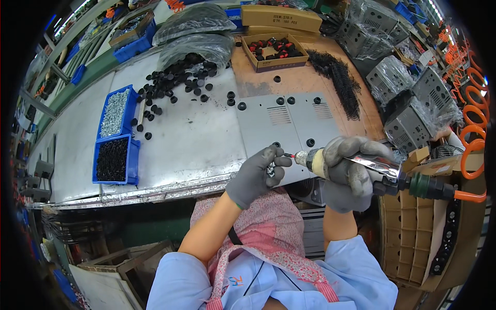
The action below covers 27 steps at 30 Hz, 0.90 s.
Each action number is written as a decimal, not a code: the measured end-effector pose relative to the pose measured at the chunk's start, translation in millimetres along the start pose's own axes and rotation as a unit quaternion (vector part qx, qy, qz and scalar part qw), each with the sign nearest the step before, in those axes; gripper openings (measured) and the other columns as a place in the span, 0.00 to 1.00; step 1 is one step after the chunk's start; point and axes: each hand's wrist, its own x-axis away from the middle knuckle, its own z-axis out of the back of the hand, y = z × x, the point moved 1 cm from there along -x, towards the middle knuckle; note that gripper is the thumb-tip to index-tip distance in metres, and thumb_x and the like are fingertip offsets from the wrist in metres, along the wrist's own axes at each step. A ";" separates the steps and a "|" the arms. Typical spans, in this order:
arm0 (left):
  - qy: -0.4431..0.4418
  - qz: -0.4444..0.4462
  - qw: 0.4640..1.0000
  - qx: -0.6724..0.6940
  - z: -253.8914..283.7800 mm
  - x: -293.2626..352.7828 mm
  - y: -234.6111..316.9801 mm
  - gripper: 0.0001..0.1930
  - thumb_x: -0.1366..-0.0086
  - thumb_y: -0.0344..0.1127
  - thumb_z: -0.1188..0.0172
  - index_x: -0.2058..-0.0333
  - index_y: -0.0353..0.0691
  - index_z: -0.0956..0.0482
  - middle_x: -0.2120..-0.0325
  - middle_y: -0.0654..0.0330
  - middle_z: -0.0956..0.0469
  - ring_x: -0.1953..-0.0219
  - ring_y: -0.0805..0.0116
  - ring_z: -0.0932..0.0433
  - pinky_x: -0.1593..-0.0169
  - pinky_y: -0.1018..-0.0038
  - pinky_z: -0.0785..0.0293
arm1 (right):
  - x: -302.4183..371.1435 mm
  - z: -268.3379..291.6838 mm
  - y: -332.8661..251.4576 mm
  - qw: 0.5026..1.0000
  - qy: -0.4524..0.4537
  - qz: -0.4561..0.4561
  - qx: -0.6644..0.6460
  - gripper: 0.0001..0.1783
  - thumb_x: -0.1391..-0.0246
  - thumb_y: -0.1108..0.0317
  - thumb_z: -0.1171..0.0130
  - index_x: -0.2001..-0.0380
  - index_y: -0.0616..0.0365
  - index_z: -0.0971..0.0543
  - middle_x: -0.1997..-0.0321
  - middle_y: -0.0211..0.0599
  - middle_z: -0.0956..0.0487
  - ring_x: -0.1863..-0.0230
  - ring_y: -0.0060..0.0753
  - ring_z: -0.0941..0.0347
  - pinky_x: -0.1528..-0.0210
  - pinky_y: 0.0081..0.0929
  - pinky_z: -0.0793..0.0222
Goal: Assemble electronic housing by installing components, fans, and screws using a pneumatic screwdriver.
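Right hand (347,166) wrapped tight round driver (361,168), tip pointing left. Left hand (257,173) pinches small screw (285,154) at fingertips — just off driver tip, above grey panel (289,124) edge.

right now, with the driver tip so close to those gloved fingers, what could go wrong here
1. The left hand pinches a small screw right at the tip of the air screwdriver; if the bit slips, it may catch a glove fingertip.
2. Spare screws seem cupped in that same palm and could spill.
3. Loose black rubber feet lie scattered on the bench and could roll under the grey metal panel.
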 end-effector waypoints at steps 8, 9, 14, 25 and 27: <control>-0.043 0.034 0.997 -0.057 -18.0 4.6 -4.8 0.23 0.36 0.60 0.50 0.65 0.42 0.28 0.83 0.66 0.31 0.87 0.79 0.39 0.83 0.83 0.44 | 0.6 -1.1 0.6 0.995 -0.076 0.067 0.028 0.21 0.50 0.63 0.45 0.52 0.54 0.33 0.64 0.42 0.26 0.73 0.34 0.29 0.74 0.31 0.30; -0.056 0.042 0.996 -0.056 -20.4 4.7 -3.6 0.24 0.35 0.60 0.51 0.67 0.43 0.27 0.85 0.66 0.33 0.89 0.79 0.41 0.83 0.82 0.44 | 1.6 -1.0 -1.0 0.994 -0.080 0.069 0.026 0.22 0.50 0.63 0.44 0.52 0.54 0.33 0.65 0.42 0.26 0.74 0.34 0.29 0.74 0.31 0.31; 0.022 0.041 0.997 -0.056 -35.2 0.2 -4.0 0.25 0.35 0.62 0.55 0.76 0.45 0.30 0.91 0.69 0.39 0.92 0.80 0.45 0.86 0.83 0.50 | -1.0 2.1 1.6 0.989 -0.093 0.111 0.025 0.22 0.51 0.63 0.43 0.52 0.55 0.34 0.66 0.41 0.25 0.75 0.32 0.29 0.74 0.30 0.31; -0.050 -0.034 0.951 -0.302 -27.4 -39.2 10.1 0.30 0.36 0.61 0.51 0.55 0.36 0.26 0.81 0.69 0.33 0.84 0.83 0.41 0.82 0.87 0.46 | -16.9 30.6 -0.1 0.987 -0.086 0.135 -0.001 0.21 0.49 0.64 0.45 0.51 0.56 0.32 0.63 0.42 0.24 0.71 0.34 0.27 0.68 0.31 0.30; 0.050 -0.043 0.949 -0.309 -35.7 -55.5 16.8 0.32 0.34 0.61 0.53 0.50 0.34 0.28 0.78 0.70 0.31 0.81 0.86 0.39 0.81 0.88 0.46 | -22.1 45.7 -6.6 0.989 -0.044 0.135 0.046 0.20 0.49 0.65 0.47 0.51 0.53 0.30 0.63 0.40 0.24 0.70 0.35 0.28 0.65 0.33 0.31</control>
